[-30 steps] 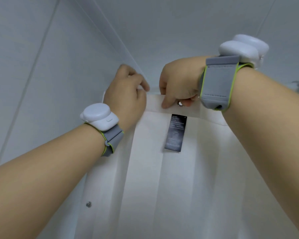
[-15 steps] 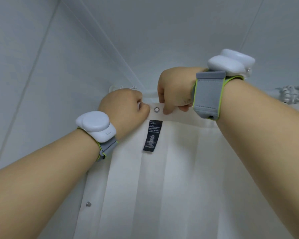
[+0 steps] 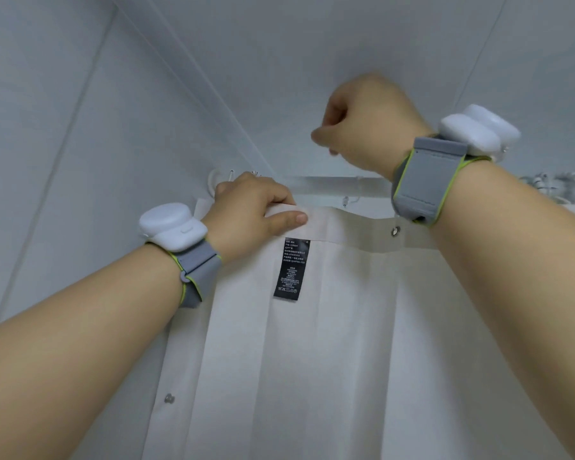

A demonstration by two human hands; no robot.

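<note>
A white shower curtain [image 3: 329, 360] hangs below a pale rod [image 3: 339, 184] near the ceiling. Its top hem carries a metal eyelet [image 3: 394, 231] and a black care label [image 3: 291, 268]. My left hand [image 3: 254, 212] grips the hem's top edge, thumb pressed on the front just above the label. My right hand [image 3: 362, 124] is raised above the rod with its fingers curled; it is blurred, and I cannot make out anything in it. A small wire hook [image 3: 346, 203] dangles from the rod between the hands.
White wall panels close in on the left and overhead. White curtain rings [image 3: 551, 180] bunch on the rod at the far right, and a wall mount [image 3: 214, 180] holds its left end. A snap [image 3: 169, 398] sits low on the curtain's left edge.
My right hand has let go of the hem by the eyelet and risen above the rod. My left hand now pinches the hem above the label.
</note>
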